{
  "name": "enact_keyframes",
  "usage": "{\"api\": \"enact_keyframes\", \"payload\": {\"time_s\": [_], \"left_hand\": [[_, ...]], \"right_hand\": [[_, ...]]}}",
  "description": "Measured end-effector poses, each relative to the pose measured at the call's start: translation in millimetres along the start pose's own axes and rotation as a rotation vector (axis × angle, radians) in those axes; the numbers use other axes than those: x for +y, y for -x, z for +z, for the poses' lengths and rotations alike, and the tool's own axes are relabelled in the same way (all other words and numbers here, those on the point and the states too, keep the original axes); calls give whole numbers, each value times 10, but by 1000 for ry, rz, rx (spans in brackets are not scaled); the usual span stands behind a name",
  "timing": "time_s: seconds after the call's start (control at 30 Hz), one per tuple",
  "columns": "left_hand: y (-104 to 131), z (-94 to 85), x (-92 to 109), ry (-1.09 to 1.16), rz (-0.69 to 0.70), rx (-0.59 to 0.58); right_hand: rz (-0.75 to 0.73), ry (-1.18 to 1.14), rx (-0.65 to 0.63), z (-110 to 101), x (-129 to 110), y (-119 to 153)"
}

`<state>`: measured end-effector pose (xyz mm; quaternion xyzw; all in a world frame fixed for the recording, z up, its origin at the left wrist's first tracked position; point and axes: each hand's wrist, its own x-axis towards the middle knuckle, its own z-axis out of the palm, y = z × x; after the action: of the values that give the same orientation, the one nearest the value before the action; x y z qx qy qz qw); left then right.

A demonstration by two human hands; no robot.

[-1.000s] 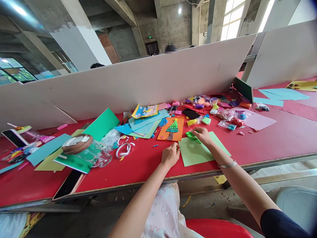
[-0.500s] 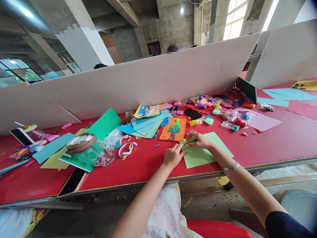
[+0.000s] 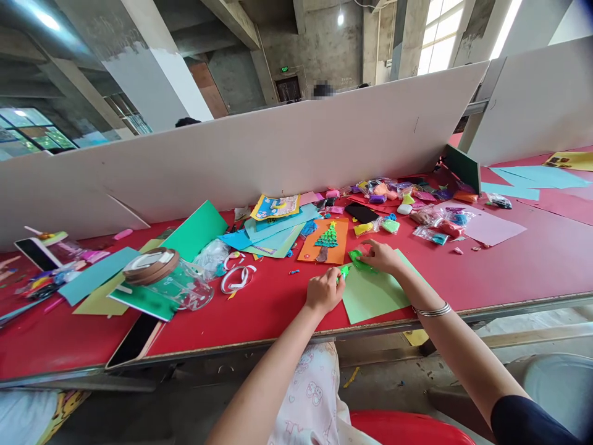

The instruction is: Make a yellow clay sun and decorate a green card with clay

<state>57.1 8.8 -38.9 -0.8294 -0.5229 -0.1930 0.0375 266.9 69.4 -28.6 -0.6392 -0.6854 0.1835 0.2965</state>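
Note:
My left hand (image 3: pixel 324 290) is closed on a small lump of bright green modelling clay (image 3: pixel 343 272), just left of the light green paper (image 3: pixel 380 296). To its right, my right hand (image 3: pixel 382 256) has its fingers bent over a green clay packet (image 3: pixel 360 261) at the paper's far edge; its fingertips are partly hidden. An orange card (image 3: pixel 308 248) with a green clay tree (image 3: pixel 328 236) and brown trunk lies just beyond my hands.
Bagged clay (image 3: pixel 445 225) and a black phone (image 3: pixel 361 212) lie behind my right hand. Stacked coloured papers (image 3: pixel 278 232), white rings (image 3: pixel 237 281) and a clear cup with a brown lid (image 3: pixel 192 284) lie to the left. A white partition (image 3: pixel 278 148) stands along the table's back.
My hands have drawn apart, the right one moving right with the green packet. The clay in my left hand now shows. The light green paper has turned slightly.

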Motion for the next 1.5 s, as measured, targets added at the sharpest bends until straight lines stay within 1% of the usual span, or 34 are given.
{"api": "enact_keyframes", "payload": {"time_s": [0.23,0.3,0.4,0.47,0.5,0.53,0.57,0.63,0.67,0.7,0.73,0.8,0.9,0.97,1.03,1.13,1.23,1.3,1.4,1.43,1.5], "left_hand": [[26,32,-52,-1,71,37],[24,44,-65,-2,89,50],[14,64,-73,-4,130,80],[6,75,-74,-9,164,104],[3,79,-72,-13,183,118],[0,80,-70,-18,203,131],[-2,79,-68,-23,226,145],[-3,73,-60,-33,279,168],[-4,70,-56,-37,307,178],[-3,68,-52,-41,334,187],[-3,68,-48,-45,356,196],[-2,71,-45,-52,385,214],[-1,81,-49,-64,394,241],[-1,87,-52,-72,394,254],[0,88,-50,-80,399,260],[3,82,-36,-88,400,260],[6,66,-18,-90,365,264],[8,53,-7,-94,304,259],[9,38,9,-104,203,237],[9,34,13,-107,187,231],[11,32,18,-115,199,226]], "right_hand": [[30,-25,72,-1,-30,4],[37,-2,130,-37,-23,5],[42,39,265,-111,-3,13],[11,51,328,-153,18,19],[-47,65,320,-164,29,20],[-131,89,280,-167,40,20],[-229,122,210,-162,50,18],[-407,204,14,-134,61,13],[-456,240,-80,-116,60,11],[-468,265,-148,-100,56,11],[-463,282,-188,-87,49,13],[-431,308,-194,-77,27,24],[-367,341,-105,-96,-9,48],[-333,346,-68,-109,-30,65],[-325,346,-81,-110,-45,75],[-345,386,-149,-88,-54,76],[-350,403,-199,-66,-52,69],[-333,382,-210,-59,-50,66],[-316,346,-193,-52,-49,67],[-317,332,-185,-47,-47,66],[-324,294,-167,-33,-40,63]]}}
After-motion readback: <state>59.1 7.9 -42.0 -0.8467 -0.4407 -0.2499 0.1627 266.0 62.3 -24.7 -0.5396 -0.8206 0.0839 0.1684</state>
